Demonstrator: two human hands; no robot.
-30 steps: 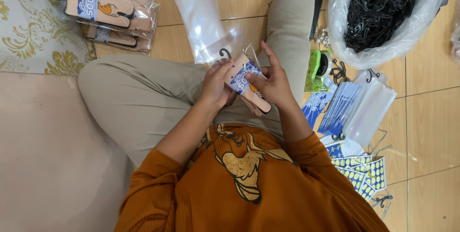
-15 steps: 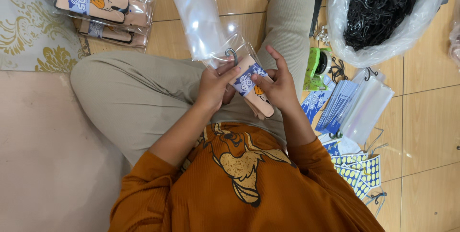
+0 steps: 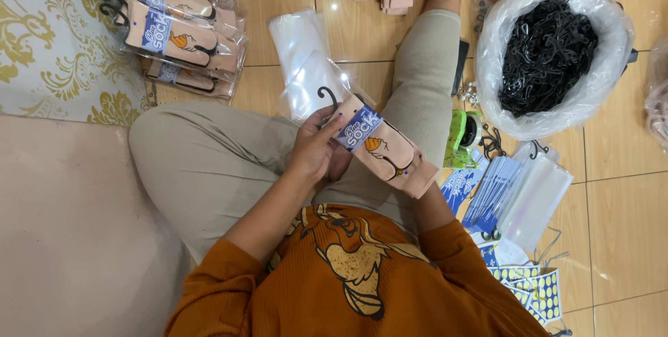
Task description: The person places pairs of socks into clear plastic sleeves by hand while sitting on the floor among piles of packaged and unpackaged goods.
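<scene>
At the floor's upper left edge lies a stack of bagged sock pairs [image 3: 182, 38]. Further right, over the lap, the left hand [image 3: 314, 146] has its fingers [image 3: 332, 127] clamped on the hook end of a peach sock pair [image 3: 381, 148] with a blue paper band, thumb on top, the rest curled beneath. The socks slant down to the right, hiding the right hand, so its fingers cannot be judged. A clear plastic sleeve [image 3: 306, 73] lies just beyond the hook. At the floor's right edge stands a bag of black hooks [image 3: 550, 55].
</scene>
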